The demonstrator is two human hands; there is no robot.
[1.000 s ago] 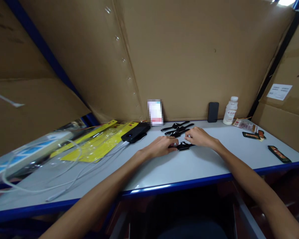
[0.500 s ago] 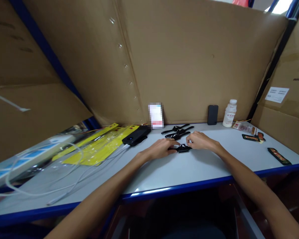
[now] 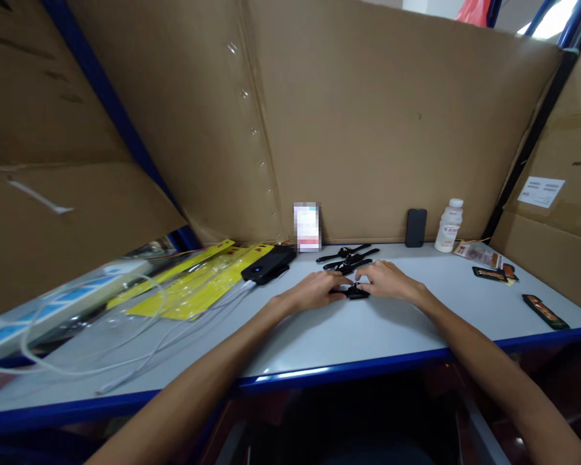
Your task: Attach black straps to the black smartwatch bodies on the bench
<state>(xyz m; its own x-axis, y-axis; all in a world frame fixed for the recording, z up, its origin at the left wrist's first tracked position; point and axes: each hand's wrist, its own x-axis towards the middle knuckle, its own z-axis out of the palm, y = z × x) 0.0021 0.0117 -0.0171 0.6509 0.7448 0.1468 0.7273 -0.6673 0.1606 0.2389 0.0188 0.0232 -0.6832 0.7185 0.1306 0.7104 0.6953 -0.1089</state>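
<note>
A black spokeshave lies on the grey-white table in front of me. My left hand grips its left handle between thumb and fingers. My right hand is over the right side of the same tool, with thumb and index finger closed at its middle, by the small adjusting parts. The right handle is mostly hidden by that hand. Just beyond my hands, several more black spokeshaves lie close together, roughly parallel.
Left stand a black power bank, yellow-backed clear packages, white cables and a power strip. Behind are a lit phone, a dark phone and a bottle. Dark small packets lie right. Cardboard walls the back.
My right hand has shifted left along the spokeshave, from its right handle to its middle. My left hand keeps its place on the left handle. The view has tilted slightly.
</note>
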